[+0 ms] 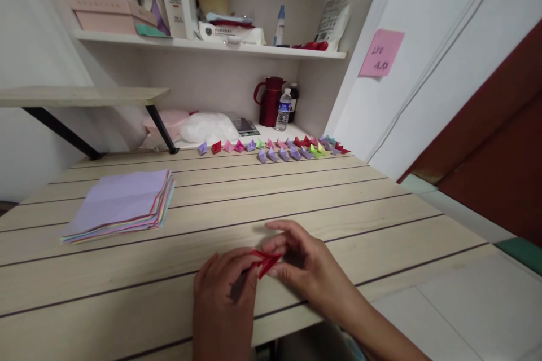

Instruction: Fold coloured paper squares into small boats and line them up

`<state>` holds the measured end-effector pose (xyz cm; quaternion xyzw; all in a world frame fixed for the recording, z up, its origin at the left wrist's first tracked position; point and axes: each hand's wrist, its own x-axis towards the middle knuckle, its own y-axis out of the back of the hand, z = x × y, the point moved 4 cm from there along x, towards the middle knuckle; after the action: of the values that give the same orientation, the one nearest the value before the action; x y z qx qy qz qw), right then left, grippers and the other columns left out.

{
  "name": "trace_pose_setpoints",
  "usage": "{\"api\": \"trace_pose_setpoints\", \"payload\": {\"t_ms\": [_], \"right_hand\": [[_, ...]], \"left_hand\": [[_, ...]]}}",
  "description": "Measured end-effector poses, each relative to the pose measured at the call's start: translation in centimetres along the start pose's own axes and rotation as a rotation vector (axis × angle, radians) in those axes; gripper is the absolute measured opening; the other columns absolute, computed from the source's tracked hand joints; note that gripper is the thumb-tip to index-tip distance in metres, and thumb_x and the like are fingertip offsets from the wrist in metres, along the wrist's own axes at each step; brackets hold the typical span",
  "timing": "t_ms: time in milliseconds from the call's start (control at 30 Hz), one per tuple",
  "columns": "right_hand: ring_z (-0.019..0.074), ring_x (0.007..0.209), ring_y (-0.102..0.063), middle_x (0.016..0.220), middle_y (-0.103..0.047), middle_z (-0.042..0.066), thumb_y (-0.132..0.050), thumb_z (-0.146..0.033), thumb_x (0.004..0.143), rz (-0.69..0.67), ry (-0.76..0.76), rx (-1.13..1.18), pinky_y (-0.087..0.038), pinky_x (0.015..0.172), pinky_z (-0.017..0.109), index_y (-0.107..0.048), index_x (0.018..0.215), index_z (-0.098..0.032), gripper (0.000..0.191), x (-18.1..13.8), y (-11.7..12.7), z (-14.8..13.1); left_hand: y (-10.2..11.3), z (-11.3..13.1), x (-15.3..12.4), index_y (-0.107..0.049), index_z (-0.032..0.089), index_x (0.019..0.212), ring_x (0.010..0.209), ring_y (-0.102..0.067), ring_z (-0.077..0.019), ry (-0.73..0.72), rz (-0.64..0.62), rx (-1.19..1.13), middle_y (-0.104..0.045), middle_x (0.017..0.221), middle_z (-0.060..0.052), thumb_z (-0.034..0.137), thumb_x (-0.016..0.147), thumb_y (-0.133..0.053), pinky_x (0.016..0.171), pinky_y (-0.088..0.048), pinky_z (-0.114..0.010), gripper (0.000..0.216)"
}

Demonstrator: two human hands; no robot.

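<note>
My left hand [226,287] is closed, with thumb and fingers pinching a small piece of folded red paper [267,263] low over the near edge of the table. The paper has a pointed end directed to the right. My right hand [298,259] curves around that point, its thumb and fingers apart and the index finger lifted. Its fingertips are at the paper's edges; whether they press on it I cannot tell. Along the table's back edge stand rows of small folded paper boats [283,154] in purple, red, pink, green and yellow.
A stack of coloured paper sheets [121,197], purple on top, lies on the left of the slatted table [203,214]. Behind stand a dark red jug [271,102] and a water bottle [284,110]. A small raised wooden shelf [84,96] on black legs is at the left.
</note>
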<state>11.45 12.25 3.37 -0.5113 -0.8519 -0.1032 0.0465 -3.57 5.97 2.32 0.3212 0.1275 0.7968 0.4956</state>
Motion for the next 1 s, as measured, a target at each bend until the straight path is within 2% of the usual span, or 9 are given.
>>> {"api": "trace_pose_setpoints", "payload": {"t_ms": [100, 233, 267, 400, 567, 667, 800, 933, 1000], "right_hand": [[0.015, 0.079, -0.065, 0.085, -0.07, 0.001, -0.074, -0.016, 0.079, -0.003, -0.007, 0.041, -0.052, 0.074, 0.027, -0.063, 0.092, -0.021, 0.018, 0.0, 0.1, 0.2], [0.0148, 0.079, -0.066, 0.104, -0.069, 0.002, -0.08, -0.015, 0.073, -0.001, -0.05, 0.176, -0.055, 0.075, 0.03, -0.054, 0.116, -0.027, 0.052, -0.1, 0.1, 0.5], [0.0152, 0.08, -0.066, 0.106, -0.069, 0.003, -0.081, -0.016, 0.072, -0.003, -0.052, 0.181, -0.055, 0.075, 0.03, -0.055, 0.117, -0.027, 0.053, -0.1, 0.1, 0.4], [0.0191, 0.092, -0.067, 0.099, -0.071, 0.005, -0.079, -0.021, 0.077, -0.017, 0.037, 0.105, -0.052, 0.082, 0.031, -0.064, 0.081, -0.02, 0.015, -0.4, 0.0, -0.6], [0.0199, 0.101, -0.065, 0.109, -0.067, 0.005, -0.074, -0.019, 0.082, 0.027, 0.234, 0.013, -0.049, 0.089, 0.033, -0.064, 0.071, -0.02, 0.016, -1.1, 0.4, -1.7], [0.0215, 0.112, -0.06, 0.118, -0.061, 0.006, -0.073, -0.019, 0.084, 0.038, 0.305, -0.041, -0.046, 0.094, 0.033, -0.067, 0.071, -0.021, 0.014, -1.5, 0.8, -2.0], [0.0215, 0.114, -0.057, 0.117, -0.061, 0.004, -0.077, -0.022, 0.08, 0.038, 0.231, 0.091, -0.043, 0.096, 0.035, -0.061, 0.076, -0.022, 0.017, -1.5, 0.7, -1.8], [0.0164, 0.097, -0.063, 0.107, -0.065, -0.001, -0.083, -0.016, 0.073, 0.04, 0.112, 0.245, -0.048, 0.087, 0.031, -0.056, 0.107, -0.031, 0.047, -1.3, 0.1, -1.1], [0.0145, 0.085, -0.063, 0.094, -0.068, -0.002, -0.081, -0.016, 0.074, 0.019, 0.098, 0.183, -0.049, 0.079, 0.028, -0.061, 0.112, -0.03, 0.045, -1.2, 0.0, -1.1]], "left_hand": [[-0.1, -0.1, 0.0, -0.072, 0.035, 0.085, 0.094, -0.069, -0.0204, -0.006, -0.027, 0.01, -0.076, 0.097, 0.005, 0.025, 0.085, -0.06, 0.094, -0.05, -0.046, 0.015], [0.1, -0.6, -0.3, -0.072, 0.04, 0.089, 0.095, -0.069, -0.022, -0.125, 0.014, 0.086, -0.075, 0.103, 0.006, 0.03, 0.084, -0.064, 0.09, -0.051, -0.048, 0.014], [0.1, -0.6, -0.4, -0.073, 0.042, 0.091, 0.097, -0.069, -0.0228, -0.175, 0.034, 0.122, -0.073, 0.107, 0.005, 0.033, 0.084, -0.064, 0.09, -0.051, -0.049, 0.014], [0.2, -0.6, -1.1, -0.074, 0.04, 0.091, 0.102, -0.066, -0.0244, -0.267, 0.204, 0.169, -0.066, 0.121, -0.001, 0.04, 0.091, -0.055, 0.095, -0.045, -0.052, 0.019], [-0.3, 0.4, -1.5, -0.073, 0.039, 0.09, 0.092, -0.068, -0.0192, -0.304, 0.248, 0.101, -0.071, 0.11, 0.001, 0.042, 0.093, -0.052, 0.104, -0.035, -0.047, 0.022], [-0.3, 0.8, -1.5, -0.072, 0.039, 0.088, 0.083, -0.067, -0.0166, -0.291, 0.221, 0.04, -0.074, 0.089, 0.006, 0.042, 0.092, -0.053, 0.103, -0.035, -0.039, 0.02], [-0.1, 0.9, -1.4, -0.072, 0.037, 0.086, 0.085, -0.064, -0.0166, -0.246, 0.214, -0.075, -0.072, 0.088, 0.006, 0.038, 0.089, -0.059, 0.095, -0.041, -0.032, 0.013], [0.6, 1.5, -1.3, -0.071, 0.037, 0.093, 0.087, -0.063, -0.0154, -0.371, 0.21, -0.098, -0.072, 0.091, 0.007, 0.023, 0.087, -0.06, 0.097, -0.039, -0.03, 0.019], [0.9, 2.2, -1.3, -0.07, 0.037, 0.096, 0.084, -0.064, -0.0144, -0.46, 0.204, -0.05, -0.073, 0.091, 0.007, 0.018, 0.086, -0.058, 0.101, -0.035, -0.032, 0.025]]}}
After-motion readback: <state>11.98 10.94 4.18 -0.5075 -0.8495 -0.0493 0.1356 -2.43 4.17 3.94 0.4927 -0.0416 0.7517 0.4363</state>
